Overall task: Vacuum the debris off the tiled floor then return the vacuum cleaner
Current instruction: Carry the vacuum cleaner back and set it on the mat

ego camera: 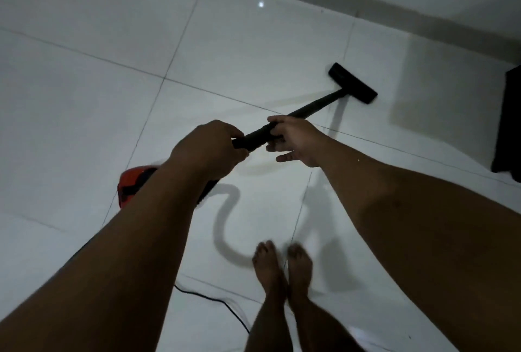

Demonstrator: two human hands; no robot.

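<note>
Both forearms reach out: the left hand grips the wand near its end, the right hand pinches it loosely, lower fingers spread. The nozzle sits on the floor near the wall; the vacuum is beside the left arm. I see no debris, though the light is dim; sweeping seems underway, the return not yet done.

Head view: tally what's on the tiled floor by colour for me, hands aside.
Black: 4 – long vacuum wand, flat floor nozzle, thin power cord, dark furniture edge
Red: 1 – red vacuum cleaner body
Grey: 1 – pale grey flexible hose
Total: 6
</note>
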